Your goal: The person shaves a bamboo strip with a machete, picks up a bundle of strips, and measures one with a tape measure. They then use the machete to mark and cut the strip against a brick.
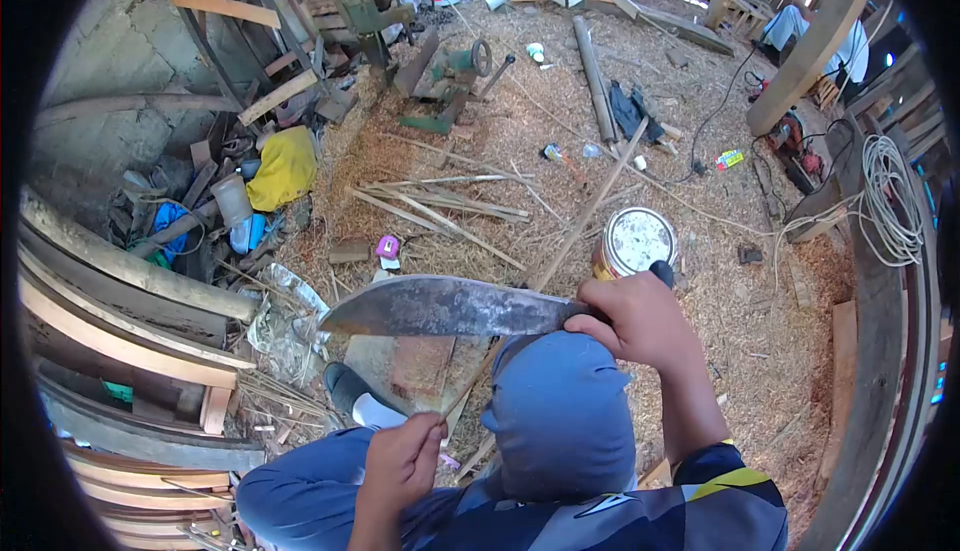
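In my right hand is the handle of a machete, its fingers wrapped round it. The broad, dark, worn blade lies across the view, its tip to the left, above my bent knee. Nearer to me, my left hand is closed on the near end of a thin wooden strip. That strip slants up to the right and passes behind the blade; it appears to continue beyond it. Under the blade's left half, a wooden block rests on the ground.
Loose strips lie on the shavings ahead, near a pink tape measure. A paint can stands beyond my right hand. Farther off is a green metal machine. Timber lines the left; coiled cable hangs right.
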### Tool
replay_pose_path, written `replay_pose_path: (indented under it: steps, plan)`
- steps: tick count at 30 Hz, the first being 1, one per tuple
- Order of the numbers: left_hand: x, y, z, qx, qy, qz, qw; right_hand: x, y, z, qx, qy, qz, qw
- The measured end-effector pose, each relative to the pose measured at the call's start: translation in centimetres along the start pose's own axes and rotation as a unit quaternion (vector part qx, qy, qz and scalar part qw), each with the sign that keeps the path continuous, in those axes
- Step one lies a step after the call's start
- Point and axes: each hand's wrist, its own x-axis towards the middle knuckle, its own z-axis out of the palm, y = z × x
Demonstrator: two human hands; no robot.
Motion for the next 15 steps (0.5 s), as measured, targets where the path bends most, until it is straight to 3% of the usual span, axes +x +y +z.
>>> replay_pose_path:
  steps: [3, 9, 12, 15]
  plan:
    - [-2.5, -1.8, -0.4, -0.049, -0.019, -0.048, 0.997, -0.3, 0.2, 0.2, 0.002, 0.002, 0.025, 1.000]
    - [-4.5, -2.5, -0.5, -0.054, 0.003, -0.036, 0.998, -1.2, -0.2, -0.2, 0.018, 0.029, 0.042, 0.999]
    - [-7.9, -4.7, -1.7, -0.035, 0.014, -0.079, 0.996, -3.1, 2.1, -0.2, 0.061, 0.068, 0.128, 0.988]
    - [-10.2, -5.9, -3.7, -0.001, 0.021, -0.149, 0.989, -5.1, 3.7, -0.8, 0.050, 0.103, 0.280, 0.953]
